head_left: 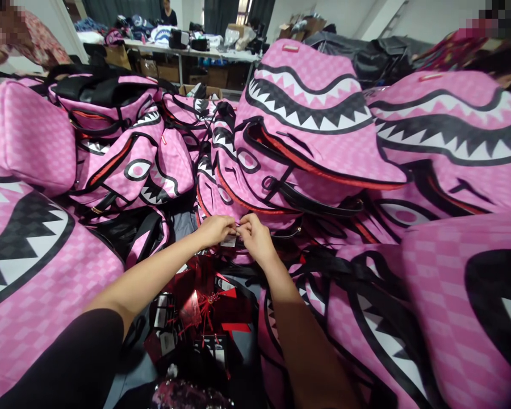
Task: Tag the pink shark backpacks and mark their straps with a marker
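My left hand (216,230) and my right hand (256,237) meet fingertip to fingertip in front of a pink checkered backpack (255,190). Both are closed in a pinch; whatever is between the fingers is too small to make out. Directly under them shows a small white tag (229,241), partly covered by the fingers. The backpack has a shark-mouth print, an eye print and red-edged zippers. Below my wrists lies a pile of red and black hang tags (204,307) with red strings, some bearing white labels.
More pink shark-print backpacks crowd both sides, including one at the left (34,136) and one at the right (460,125). Behind them stands a long table (221,55) with goods on it and boxes beneath. One person (38,40) is at the far left, another (168,14) behind the table.
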The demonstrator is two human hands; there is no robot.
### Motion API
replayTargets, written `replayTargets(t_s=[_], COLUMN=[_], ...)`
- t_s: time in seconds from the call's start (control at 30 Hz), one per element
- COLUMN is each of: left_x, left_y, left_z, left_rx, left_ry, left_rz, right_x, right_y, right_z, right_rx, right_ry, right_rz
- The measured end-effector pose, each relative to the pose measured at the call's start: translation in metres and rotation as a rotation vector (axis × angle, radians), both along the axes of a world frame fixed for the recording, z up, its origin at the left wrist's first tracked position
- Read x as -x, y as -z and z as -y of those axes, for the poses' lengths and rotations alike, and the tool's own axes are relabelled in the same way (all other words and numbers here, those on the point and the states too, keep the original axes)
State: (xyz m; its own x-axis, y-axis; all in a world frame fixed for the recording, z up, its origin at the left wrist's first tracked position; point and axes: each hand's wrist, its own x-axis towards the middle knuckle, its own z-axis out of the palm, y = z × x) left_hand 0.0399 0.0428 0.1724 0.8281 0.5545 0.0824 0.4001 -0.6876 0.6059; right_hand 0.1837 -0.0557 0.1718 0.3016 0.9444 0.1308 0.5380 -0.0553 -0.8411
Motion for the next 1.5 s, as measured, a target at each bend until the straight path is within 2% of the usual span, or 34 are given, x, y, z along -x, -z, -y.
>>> replayTargets(t_s=[0.17, 0.23, 0.37, 0.57, 0.7, 0.83, 0.97, 1.1, 1.2, 1.3, 1.4, 1.5], left_x=[0.0, -0.001, -0.003, -0.004, -0.005, -0.005, -0.006, -0.008, -0.008, -0.007, -0.005, -0.003], left_y=[0.0, 0.001, 0.001, -0.006, -0.011, -0.012, -0.009, -0.01, -0.011, -0.007, 0.0, -0.001], left_z=[0.001, 0.002, 0.005, 0.007, 0.005, 0.007, 0.007, 0.007, 0.007, 0.004, -0.001, -0.002], left_rx=[0.021, 0.013, -0.001, -0.001, 0.025, 0.096, 0.081, 0.173, 0.091, 0.096, 0.206, 0.218], left_ry=[0.025, 0.034, -0.043, -0.057, -0.096, -0.048, -0.139, -0.106, -0.155, -0.182, -0.13, -0.039], left_rz=[0.008, -0.008, -0.039, -0.09, -0.093, -0.115, -0.035, -0.022, -0.036, 0.086, 0.177, 0.071], right_x=[-0.001, 0.0, 0.002, 0.003, 0.004, 0.005, 0.006, 0.007, 0.008, 0.008, 0.007, 0.007], right_y=[-0.004, -0.004, -0.002, -0.001, 0.0, 0.002, 0.01, 0.016, 0.017, 0.017, 0.018, 0.019], right_z=[0.002, 0.002, 0.002, 0.0, 0.0, 0.002, 0.0, -0.003, -0.004, -0.003, -0.003, -0.004], right_rx=[-0.018, -0.021, -0.012, -0.005, -0.071, -0.118, -0.225, -0.265, -0.3, -0.344, -0.358, -0.332], right_ry=[-0.006, -0.005, 0.029, 0.029, 0.052, 0.077, 0.107, 0.111, 0.118, 0.126, 0.095, 0.106], right_rz=[-0.063, 0.0, 0.169, 0.246, 0.232, 0.237, 0.267, 0.266, 0.285, 0.295, 0.269, 0.208])
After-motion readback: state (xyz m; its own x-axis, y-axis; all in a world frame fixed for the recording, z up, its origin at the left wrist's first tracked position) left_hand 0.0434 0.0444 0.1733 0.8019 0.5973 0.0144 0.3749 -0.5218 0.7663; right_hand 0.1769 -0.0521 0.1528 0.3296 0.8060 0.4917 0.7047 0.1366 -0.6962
